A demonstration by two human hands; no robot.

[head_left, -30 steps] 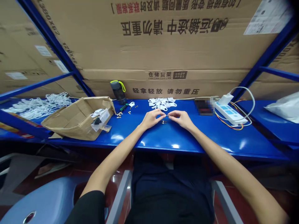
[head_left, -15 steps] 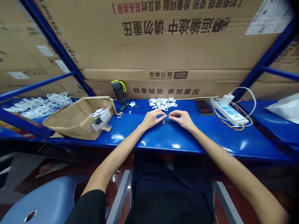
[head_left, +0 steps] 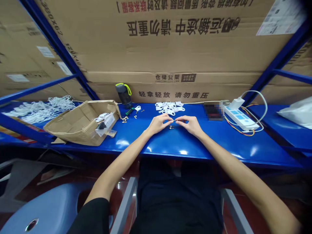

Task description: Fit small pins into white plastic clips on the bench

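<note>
Over the blue tabletop [head_left: 136, 143], my left hand [head_left: 159, 124] and my right hand [head_left: 189, 124] meet fingertip to fingertip. Both are closed in a pinch on a small thin screw-like piece [head_left: 174, 121], mostly hidden by the fingers; its exact kind is too small to make out. Just below the fingertips lie a few similar small pieces [head_left: 171, 127], pale at one end with thin shafts. Behind my hands is a loose pile of white plastic parts with ring-shaped ends [head_left: 170, 108].
At left stand an open cardboard box [head_left: 73, 126] with bagged items and a dark bottle [head_left: 123, 96]. Near the bottle lie a green-handled screwdriver [head_left: 129, 112] and small brass-coloured pieces [head_left: 124, 120]. White cords [head_left: 44, 110] fill the far left. A power strip [head_left: 240, 118] with cables sits right.
Both hands stay almost in place, with a slight shift of the fingertips around the small piece. Nothing else has visibly moved.
</note>
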